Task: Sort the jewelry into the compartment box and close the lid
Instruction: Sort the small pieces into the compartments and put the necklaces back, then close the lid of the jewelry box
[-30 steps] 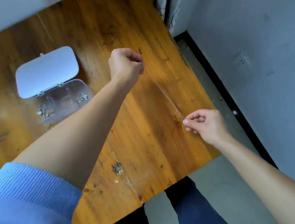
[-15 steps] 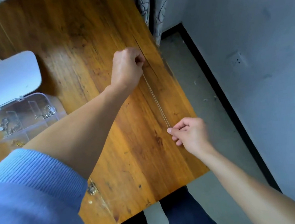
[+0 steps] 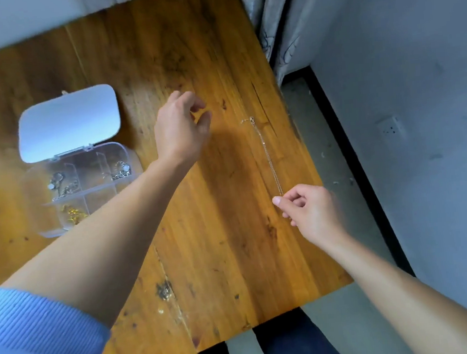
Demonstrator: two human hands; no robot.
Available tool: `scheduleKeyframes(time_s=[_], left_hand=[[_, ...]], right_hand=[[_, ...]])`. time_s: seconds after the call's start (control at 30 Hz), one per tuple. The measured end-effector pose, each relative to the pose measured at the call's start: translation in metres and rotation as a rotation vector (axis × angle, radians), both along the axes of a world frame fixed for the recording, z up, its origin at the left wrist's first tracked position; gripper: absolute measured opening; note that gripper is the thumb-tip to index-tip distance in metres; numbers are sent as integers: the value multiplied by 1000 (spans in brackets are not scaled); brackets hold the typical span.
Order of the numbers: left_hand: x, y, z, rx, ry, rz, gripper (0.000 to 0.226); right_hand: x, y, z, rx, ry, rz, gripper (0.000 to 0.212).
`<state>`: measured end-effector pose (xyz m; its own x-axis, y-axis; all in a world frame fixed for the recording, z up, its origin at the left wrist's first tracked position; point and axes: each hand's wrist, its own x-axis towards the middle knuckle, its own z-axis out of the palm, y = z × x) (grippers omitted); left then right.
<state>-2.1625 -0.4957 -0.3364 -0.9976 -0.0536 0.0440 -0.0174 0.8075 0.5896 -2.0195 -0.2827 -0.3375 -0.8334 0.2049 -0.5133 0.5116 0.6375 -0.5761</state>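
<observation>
A thin chain necklace (image 3: pixel 267 154) lies stretched out straight on the wooden table (image 3: pixel 217 234) near its right edge. My right hand (image 3: pixel 311 212) pinches the chain's near end between thumb and forefinger. My left hand (image 3: pixel 181 130) hovers to the left of the chain's far clasp end, fingers apart and holding nothing. The clear compartment box (image 3: pixel 83 187) stands at the left with its white lid (image 3: pixel 68 122) flipped open behind it. Silver pieces lie in two upper compartments and a gold piece in a lower one; my left forearm hides the box's near right corner.
The table's right edge runs close beside the chain, with grey floor and a wall below it. A grey curtain (image 3: pixel 275 26) hangs at the far right corner. My legs show under the near table edge.
My left hand has let go of the chain's far end and moved left, opening. The chain now rests flat on the table, with my right hand still pinching its near end.
</observation>
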Motion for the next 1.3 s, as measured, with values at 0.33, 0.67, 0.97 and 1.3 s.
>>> scheduleKeyframes(time_s=[0.33,0.67,0.97,1.3], left_hand=[[77,-198,24,26,-18,463,16],[127,-273,-15,556,-376,497,23],[128,-278,-24,821,-387,470,17],[129,-273,-22,787,-401,486,22]], right_hand=[[-70,-143,16,-182,31,236,19],[-169,-270,14,-198,64,-42,34],[-180,-276,17,-229,156,-45,24],[-96,-230,23,-51,582,441,21]])
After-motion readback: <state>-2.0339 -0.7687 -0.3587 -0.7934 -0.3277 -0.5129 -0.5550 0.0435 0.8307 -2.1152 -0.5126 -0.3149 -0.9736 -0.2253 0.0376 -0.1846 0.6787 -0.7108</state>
